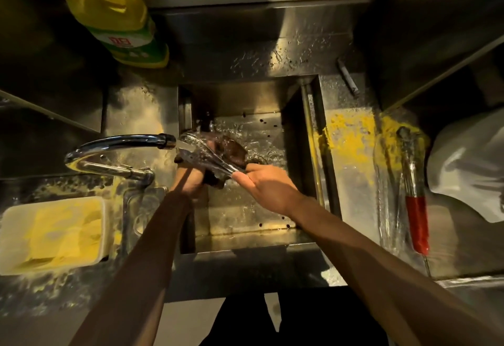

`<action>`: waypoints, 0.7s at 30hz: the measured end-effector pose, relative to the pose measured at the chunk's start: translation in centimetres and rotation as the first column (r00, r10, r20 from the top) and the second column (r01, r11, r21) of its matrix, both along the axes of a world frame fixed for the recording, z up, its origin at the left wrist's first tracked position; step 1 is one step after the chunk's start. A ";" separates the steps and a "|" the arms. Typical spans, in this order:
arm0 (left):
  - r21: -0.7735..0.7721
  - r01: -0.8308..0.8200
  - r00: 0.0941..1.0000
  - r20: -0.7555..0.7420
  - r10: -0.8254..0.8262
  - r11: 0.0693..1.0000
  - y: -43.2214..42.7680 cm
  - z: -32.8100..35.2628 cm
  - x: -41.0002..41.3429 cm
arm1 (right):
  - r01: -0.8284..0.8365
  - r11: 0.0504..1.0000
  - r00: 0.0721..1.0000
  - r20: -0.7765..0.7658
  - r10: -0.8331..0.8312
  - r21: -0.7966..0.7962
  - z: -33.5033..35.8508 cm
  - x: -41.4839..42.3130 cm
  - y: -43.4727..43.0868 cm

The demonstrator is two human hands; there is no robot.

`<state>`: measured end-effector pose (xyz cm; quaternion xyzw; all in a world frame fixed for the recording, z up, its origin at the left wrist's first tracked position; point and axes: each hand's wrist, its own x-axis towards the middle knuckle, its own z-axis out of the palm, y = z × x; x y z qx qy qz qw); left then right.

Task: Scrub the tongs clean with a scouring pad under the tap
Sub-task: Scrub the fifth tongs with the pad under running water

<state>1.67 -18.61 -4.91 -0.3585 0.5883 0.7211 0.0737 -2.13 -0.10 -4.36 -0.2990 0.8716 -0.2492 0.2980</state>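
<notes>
Right hand [268, 186] pinches tongs [208, 156]; left hand [189, 180] grips pad [214, 179].

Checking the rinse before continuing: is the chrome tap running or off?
Running. Water streams from the curved chrome tap onto the metal tongs and splashes in the steel sink.

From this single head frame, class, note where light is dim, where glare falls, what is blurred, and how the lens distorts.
Head view throughout: dim yellowish light, with the corners near black; glare on the wet counter and the tap; the tongs under the stream are motion-blurred; the wide-angle lens bows straight edges and stretches the forearms.
</notes>
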 end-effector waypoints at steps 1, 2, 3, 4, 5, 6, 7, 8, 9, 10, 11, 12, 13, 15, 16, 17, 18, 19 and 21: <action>-0.104 0.033 0.999 0.013 -0.031 0.994 -0.3 0.1 0.0 | -0.010 1.000 1.000 0.011 0.010 0.021 0.2 -0.5 0.3; -0.169 0.041 0.998 0.046 -0.034 0.985 -0.6 -0.4 0.1 | -0.026 0.998 1.000 0.004 0.026 0.052 0.5 -0.9 0.8; -0.192 0.028 0.997 0.080 -0.013 0.981 -0.9 -0.5 0.1 | -0.034 0.997 0.999 -0.016 0.035 0.070 0.6 -1.2 1.2; -0.163 -0.021 0.995 0.088 0.036 0.986 -1.0 -0.5 0.1 | -0.029 0.995 0.999 -0.036 0.033 0.091 0.6 -1.4 1.7; -0.071 -0.089 0.992 0.080 0.095 0.993 -1.1 -0.3 0.1 | -0.017 0.994 0.998 -0.058 0.023 0.109 0.8 -1.3 2.0; 0.087 -0.151 0.988 0.046 0.148 0.985 -1.0 0.0 0.1 | -0.002 0.993 0.997 -0.070 0.010 0.120 1.0 -1.2 2.2; 0.270 -0.168 0.985 0.000 0.174 0.948 -1.0 0.3 0.3 | 0.017 0.993 0.998 -0.056 -0.011 0.117 1.0 -0.9 2.2; 0.411 -0.159 0.978 -0.058 0.199 0.898 -1.1 0.1 0.5 | 0.050 0.994 0.999 -0.009 -0.050 0.098 1.2 -0.7 2.2; 0.490 -0.115 0.972 -0.124 0.200 0.864 -1.2 -0.2 0.9 | 0.080 0.994 0.995 0.055 -0.084 0.069 1.3 -0.2 1.8; 0.503 -0.065 0.968 -0.178 0.177 0.862 -1.4 -0.9 1.2 | 0.092 0.995 0.991 0.090 -0.096 0.046 1.5 0.1 1.5; 0.494 -0.043 0.972 -0.180 0.151 0.868 -1.5 -1.1 1.6 | 0.072 0.997 0.993 0.087 -0.075 0.030 1.5 0.5 1.1; 0.465 -0.029 0.983 -0.146 0.109 0.885 -1.4 -1.1 1.5 | 0.040 0.999 0.997 0.058 -0.042 0.033 1.4 0.8 0.7; 0.386 -0.022 0.996 -0.072 0.054 0.922 -1.4 -1.0 1.5 | 0.013 0.999 0.999 0.030 -0.014 0.038 1.2 1.1 0.5; 0.119 0.080 0.993 0.075 -0.090 0.990 -1.4 -0.8 1.2 | -0.014 1.000 1.000 -0.005 0.014 0.019 0.6 1.4 0.4; 0.004 0.126 0.990 0.067 -0.126 0.992 -1.6 -1.2 1.2 | -0.020 1.000 1.000 -0.012 0.020 0.003 0.4 1.6 0.4; -0.065 0.123 0.992 0.039 -0.120 0.990 -1.6 -0.9 1.1 | -0.016 1.000 1.000 -0.013 0.015 -0.016 0.5 1.7 0.3; -0.100 0.064 0.998 0.021 -0.062 0.993 -1.8 -1.6 1.2 | -0.011 0.999 1.000 -0.017 0.010 -0.031 0.5 1.7 0.3; -0.092 -0.005 0.999 0.035 0.008 0.996 -1.3 -1.5 1.1 | 0.001 0.999 1.000 -0.014 -0.002 -0.049 0.5 1.5 0.2; -0.106 -0.132 0.987 0.074 0.140 0.986 -0.3 -1.2 0.7 | 0.024 0.998 0.999 0.030 -0.023 -0.053 0.7 1.1 -0.3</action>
